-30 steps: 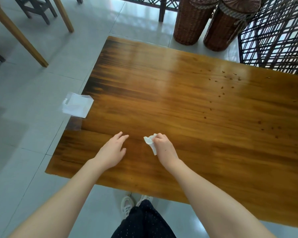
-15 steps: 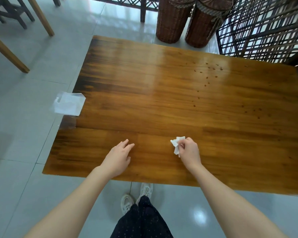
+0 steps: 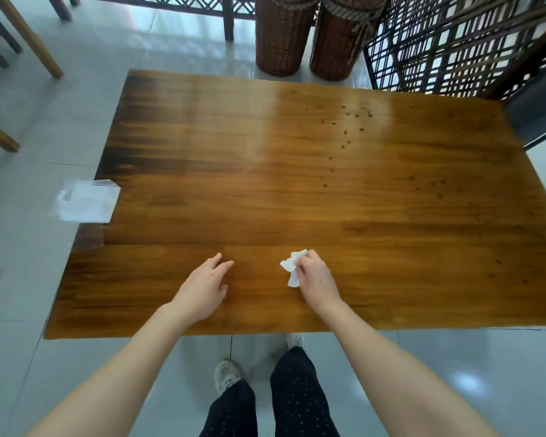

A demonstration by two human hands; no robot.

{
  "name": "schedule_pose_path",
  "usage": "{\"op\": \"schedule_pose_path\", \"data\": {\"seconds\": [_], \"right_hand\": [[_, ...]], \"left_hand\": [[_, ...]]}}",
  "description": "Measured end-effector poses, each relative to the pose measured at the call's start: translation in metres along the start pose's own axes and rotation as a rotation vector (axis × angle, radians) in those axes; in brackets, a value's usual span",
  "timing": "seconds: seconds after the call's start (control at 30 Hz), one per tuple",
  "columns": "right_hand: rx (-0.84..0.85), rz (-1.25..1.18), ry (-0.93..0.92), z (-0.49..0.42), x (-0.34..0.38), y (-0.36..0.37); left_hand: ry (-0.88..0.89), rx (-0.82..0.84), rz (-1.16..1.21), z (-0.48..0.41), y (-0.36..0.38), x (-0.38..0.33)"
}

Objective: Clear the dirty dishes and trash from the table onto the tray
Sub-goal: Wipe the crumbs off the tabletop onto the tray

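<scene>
Right hand [image 3: 316,279] closed on a crumpled white tissue [image 3: 292,268]; the wad sticks out past the curled fingertips on the thumb side, low over the wooden table [image 3: 265,184], whether touching it I cannot tell. Left hand [image 3: 202,288] empty, fingers loosely spread, palm down, just beside the near edge, well apart from the tissue. No dishes anywhere on the tabletop. Remaining: scattered dark crumbs [image 3: 347,127] far ahead of the right fingertips, toward the far right corner, and a clear plastic bag [image 3: 85,200] hanging over the left table edge, well beyond the left fingertips. Tray not in view. Judgement: bulk clearing looks done; tissue, bag and perhaps crumbs not yet on the tray.
</scene>
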State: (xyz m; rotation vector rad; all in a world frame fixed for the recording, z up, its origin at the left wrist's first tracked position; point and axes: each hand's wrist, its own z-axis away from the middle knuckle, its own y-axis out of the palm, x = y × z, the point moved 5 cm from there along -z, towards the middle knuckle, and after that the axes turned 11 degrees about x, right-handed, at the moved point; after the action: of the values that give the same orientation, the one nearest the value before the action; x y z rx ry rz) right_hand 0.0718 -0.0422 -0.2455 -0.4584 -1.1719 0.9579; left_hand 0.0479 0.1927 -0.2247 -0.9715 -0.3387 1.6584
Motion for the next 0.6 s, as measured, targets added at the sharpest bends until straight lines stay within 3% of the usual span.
{"op": "schedule_pose_path", "data": {"seconds": [0.2,0.3,0.4,0.6], "right_hand": [[-0.218,-0.078,0.327,-0.009,-0.097,-0.090],[-0.246,-0.092,0.395,-0.013,-0.111,-0.102],[-0.197,-0.095,0.318,-0.024,-0.088,-0.086],[0.102,0.022,-0.065,-0.066,-0.034,-0.061]], "left_hand": [[-0.038,-0.036,0.026,-0.019,-0.015,-0.025],[-0.056,-0.028,0.019,-0.032,-0.022,-0.040],[-0.071,-0.023,0.031,-0.046,-0.028,-0.057],[-0.094,-0.055,0.065,-0.077,-0.047,-0.082]]}}
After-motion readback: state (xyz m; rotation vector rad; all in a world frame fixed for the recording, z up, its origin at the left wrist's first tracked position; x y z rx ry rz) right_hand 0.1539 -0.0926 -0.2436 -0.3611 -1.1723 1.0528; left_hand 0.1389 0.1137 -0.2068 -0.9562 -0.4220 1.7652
